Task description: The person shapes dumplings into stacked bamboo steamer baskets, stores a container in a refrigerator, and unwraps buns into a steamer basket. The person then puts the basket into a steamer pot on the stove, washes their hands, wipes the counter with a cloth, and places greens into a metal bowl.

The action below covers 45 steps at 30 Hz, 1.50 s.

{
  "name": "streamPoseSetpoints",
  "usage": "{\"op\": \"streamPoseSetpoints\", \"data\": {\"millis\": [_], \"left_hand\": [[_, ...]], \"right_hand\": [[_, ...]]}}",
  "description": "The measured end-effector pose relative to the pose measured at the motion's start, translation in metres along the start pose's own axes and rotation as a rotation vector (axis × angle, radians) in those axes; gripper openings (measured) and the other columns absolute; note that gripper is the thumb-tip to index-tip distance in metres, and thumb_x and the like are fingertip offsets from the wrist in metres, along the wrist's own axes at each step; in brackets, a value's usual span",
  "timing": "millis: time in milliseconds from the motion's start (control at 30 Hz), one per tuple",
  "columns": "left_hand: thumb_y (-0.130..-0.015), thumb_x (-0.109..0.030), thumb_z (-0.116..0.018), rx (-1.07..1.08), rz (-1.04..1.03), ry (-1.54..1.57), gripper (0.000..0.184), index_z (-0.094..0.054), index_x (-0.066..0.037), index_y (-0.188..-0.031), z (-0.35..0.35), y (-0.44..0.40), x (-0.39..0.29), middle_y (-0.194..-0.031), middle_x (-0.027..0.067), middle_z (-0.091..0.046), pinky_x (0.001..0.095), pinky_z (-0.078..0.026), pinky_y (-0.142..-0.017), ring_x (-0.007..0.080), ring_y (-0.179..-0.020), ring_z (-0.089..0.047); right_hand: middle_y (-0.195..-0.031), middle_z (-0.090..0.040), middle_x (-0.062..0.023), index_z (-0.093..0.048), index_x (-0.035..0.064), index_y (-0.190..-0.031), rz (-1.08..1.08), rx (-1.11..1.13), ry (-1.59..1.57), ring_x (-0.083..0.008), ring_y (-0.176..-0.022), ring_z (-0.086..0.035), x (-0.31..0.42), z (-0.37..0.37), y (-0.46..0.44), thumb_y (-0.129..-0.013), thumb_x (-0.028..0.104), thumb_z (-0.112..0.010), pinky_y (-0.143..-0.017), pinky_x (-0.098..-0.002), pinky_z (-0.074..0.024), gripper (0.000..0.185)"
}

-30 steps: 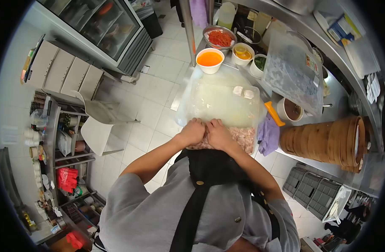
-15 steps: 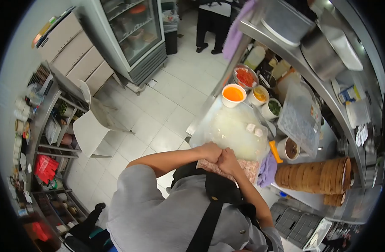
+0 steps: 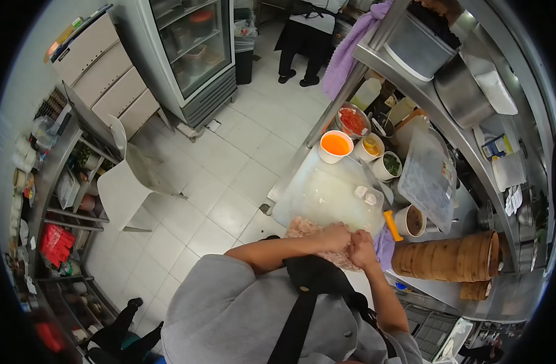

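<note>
Pale pink minced meat (image 3: 303, 227) is lying in a loose mass just below the centre of the frame, in the head view, along the near edge of a glossy whitish surface (image 3: 293, 197). The left hand (image 3: 334, 238) is resting over it, fingers bent inward; the right hand (image 3: 363, 249) is sitting close beside, at the meat's right end, also curled. The backs of both hands are hiding the fingertips; whether they are pinching any meat, I cannot tell. From its coarse, moist look, I am judging the mass soft, sticky and slightly slippery, weighty as a whole, light in small portions, and apt to tear. I am favouring a cupped hold from beneath an edge. 2 white lumps (image 3: 369, 198) are lying up and to the right; an orange handle (image 3: 392, 226) is showing near the right hand.
</note>
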State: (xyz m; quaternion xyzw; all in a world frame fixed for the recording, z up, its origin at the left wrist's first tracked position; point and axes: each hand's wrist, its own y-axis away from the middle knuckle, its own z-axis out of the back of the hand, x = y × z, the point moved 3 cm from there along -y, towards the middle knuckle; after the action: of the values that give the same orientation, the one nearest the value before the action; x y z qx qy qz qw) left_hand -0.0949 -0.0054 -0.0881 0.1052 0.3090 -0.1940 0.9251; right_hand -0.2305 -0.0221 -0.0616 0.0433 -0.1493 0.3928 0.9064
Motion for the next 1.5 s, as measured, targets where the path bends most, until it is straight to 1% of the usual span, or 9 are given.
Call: {"op": "streamPoseSetpoints", "data": {"millis": [300, 567, 633, 733, 800, 967, 1167, 1267, 1500], "left_hand": [[-0.068, -0.033, -0.069, 0.143, -0.06, 0.065, 0.031, -0.067, -0.002, -0.074, -0.008, -0.027, 0.011, -0.075, 0.0227, -0.063, 0.0463, -0.049, -0.068, 0.0387, -0.072, -0.062], [-0.069, -0.035, -0.073, 0.321, 0.024, 0.17, 0.041, -0.066, 0.002, -0.085, -0.001, -0.032, 0.022, -0.079, 0.0209, -0.064, 0.0399, -0.047, -0.07, 0.0346, -0.077, -0.061], [-0.068, -0.034, -0.075, 0.379, 0.057, 0.194, 0.044, -0.064, 0.003, -0.088, 0.004, -0.032, 0.019, -0.081, 0.0203, -0.063, 0.0386, -0.047, -0.07, 0.0321, -0.076, -0.061], [-0.067, -0.031, -0.076, 0.296, 0.029, 0.272, 0.042, -0.064, 0.002, -0.089, 0.013, -0.033, 0.012, -0.079, 0.0187, -0.064, 0.039, -0.047, -0.069, 0.03, -0.074, -0.061], [-0.066, -0.029, -0.076, 0.433, 0.091, 0.157, 0.043, -0.062, 0.002, -0.092, 0.017, -0.037, 0.005, -0.087, 0.0185, -0.064, 0.0384, -0.047, -0.07, 0.0285, -0.078, -0.061], [-0.061, -0.029, -0.079, 0.338, 0.181, 0.148, 0.05, -0.061, 0.003, -0.095, 0.006, -0.039, 0.002, -0.088, 0.0187, -0.065, 0.0375, -0.048, -0.074, 0.0294, -0.083, -0.062], [-0.055, -0.03, -0.082, 0.499, 0.217, 0.12, 0.057, -0.062, 0.005, -0.097, 0.005, -0.053, 0.0, -0.084, 0.0193, -0.066, 0.037, -0.049, -0.076, 0.03, -0.082, -0.063], [-0.055, -0.029, -0.082, 0.575, 0.212, 0.11, 0.058, -0.063, 0.006, -0.098, 0.0, -0.053, 0.001, -0.086, 0.0197, -0.066, 0.0364, -0.049, -0.075, 0.029, -0.083, -0.064], [-0.057, -0.024, -0.081, 0.514, 0.12, 0.053, 0.062, -0.059, 0.004, -0.108, 0.009, -0.045, -0.015, -0.096, 0.0206, -0.065, 0.0366, -0.049, -0.078, 0.0303, -0.089, -0.063]], "right_hand": [[-0.086, -0.055, -0.0162, -0.061, 0.0035, -0.089, 0.082, 0.115, 0.052, -0.0333, -0.089, -0.051, -0.029, -0.021, 0.0, -0.069, 0.021, -0.058, -0.077, -0.0438, -0.0425, 0.027], [-0.082, -0.06, -0.0187, -0.063, -0.0005, -0.078, 0.064, 0.14, -0.205, -0.0371, -0.086, -0.055, -0.044, -0.007, -0.012, -0.056, 0.015, -0.062, -0.075, -0.0437, -0.0452, 0.027], [-0.097, -0.055, -0.0207, -0.06, -0.0009, -0.095, -0.02, 0.563, -0.173, -0.0378, -0.097, -0.051, -0.049, -0.013, -0.018, -0.056, 0.006, -0.06, -0.084, -0.0399, -0.044, 0.04], [-0.099, -0.055, -0.0213, -0.061, -0.0018, -0.096, -0.053, 0.66, -0.188, -0.0381, -0.097, -0.052, -0.048, -0.006, -0.022, -0.056, 0.005, -0.06, -0.085, -0.0389, -0.0445, 0.041], [-0.097, -0.056, -0.0212, -0.06, -0.0019, -0.099, -0.049, 0.681, -0.167, -0.0379, -0.097, -0.052, -0.042, 0.004, -0.023, -0.056, 0.004, -0.06, -0.085, -0.0392, -0.0446, 0.043], [-0.096, -0.057, -0.022, -0.056, -0.0023, -0.108, -0.017, 0.547, -0.179, -0.038, -0.099, -0.053, -0.032, 0.032, -0.015, -0.057, 0.004, -0.061, -0.086, -0.0401, -0.045, 0.051], [-0.102, -0.056, -0.0229, -0.053, -0.002, -0.113, -0.04, 0.751, -0.285, -0.0382, -0.103, -0.052, -0.032, 0.035, -0.015, -0.057, 0.006, -0.064, -0.086, -0.0402, -0.0458, 0.058], [-0.09, -0.061, -0.0225, -0.059, 0.0026, -0.108, 0.021, 0.554, -0.236, -0.0381, -0.088, -0.059, -0.036, 0.026, -0.011, -0.055, 0.014, -0.067, -0.075, -0.0429, -0.049, 0.055], [-0.11, -0.053, -0.0195, -0.059, 0.0055, -0.111, 0.038, 0.681, -0.023, -0.0363, -0.107, -0.049, -0.036, 0.03, -0.017, -0.057, 0.014, -0.064, -0.085, -0.0422, -0.0462, 0.055]]}}
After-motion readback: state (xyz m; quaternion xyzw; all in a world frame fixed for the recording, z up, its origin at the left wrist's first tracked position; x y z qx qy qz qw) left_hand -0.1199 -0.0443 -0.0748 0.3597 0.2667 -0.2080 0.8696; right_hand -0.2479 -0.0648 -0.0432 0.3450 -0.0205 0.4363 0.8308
